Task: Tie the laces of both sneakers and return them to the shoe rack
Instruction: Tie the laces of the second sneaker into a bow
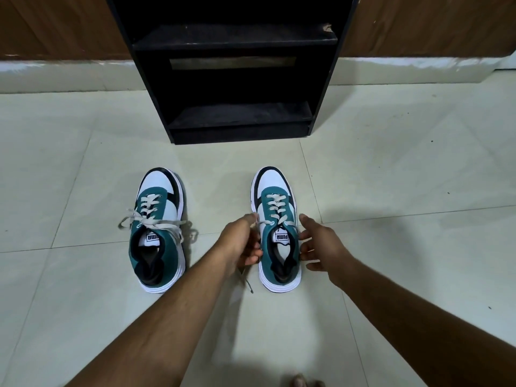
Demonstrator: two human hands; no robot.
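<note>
Pinching a lace (247,276), my left grip (242,241) flanks the right sneaker (277,227) at nine o'clock; my right grip (321,245), fingers spread, at three o'clock.

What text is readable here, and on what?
"PUMA" on the tongue label of the left sneaker, upside down from this view.
"PUMA" on the tongue label of the right sneaker, also upside down.
Each label has a small mark under the word, too small to make out.
No text shows on the shoe rack, floor or wall.
</note>
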